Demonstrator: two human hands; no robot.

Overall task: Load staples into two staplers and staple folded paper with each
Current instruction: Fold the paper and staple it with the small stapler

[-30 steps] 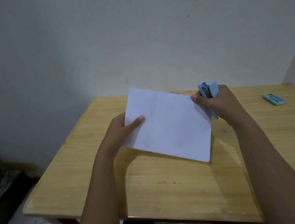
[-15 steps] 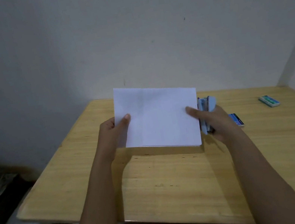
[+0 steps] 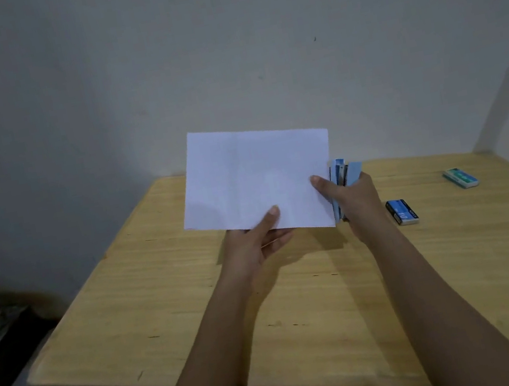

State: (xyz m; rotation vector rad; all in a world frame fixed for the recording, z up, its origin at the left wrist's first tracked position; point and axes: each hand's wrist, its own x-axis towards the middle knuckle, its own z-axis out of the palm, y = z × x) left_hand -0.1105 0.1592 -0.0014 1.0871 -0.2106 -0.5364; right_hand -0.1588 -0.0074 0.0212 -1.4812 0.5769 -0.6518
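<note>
A folded white paper (image 3: 254,179) is held up above the wooden table (image 3: 171,309). My left hand (image 3: 255,243) pinches its lower edge near the middle, thumb on the front. My right hand (image 3: 355,205) grips a light blue stapler (image 3: 344,177) against the paper's right edge, thumb pressed on the sheet. The stapler stands nearly upright and its lower part is hidden by my fingers. Only one stapler is visible.
A blue staple box (image 3: 402,211) lies on the table just right of my right hand. A green and white staple box (image 3: 460,178) lies farther right, near the back. The wall stands close behind the table.
The paper has turned from tilted to nearly level and risen. My left hand slid from the sheet's left edge to its lower edge. The stapler stays at the right edge.
</note>
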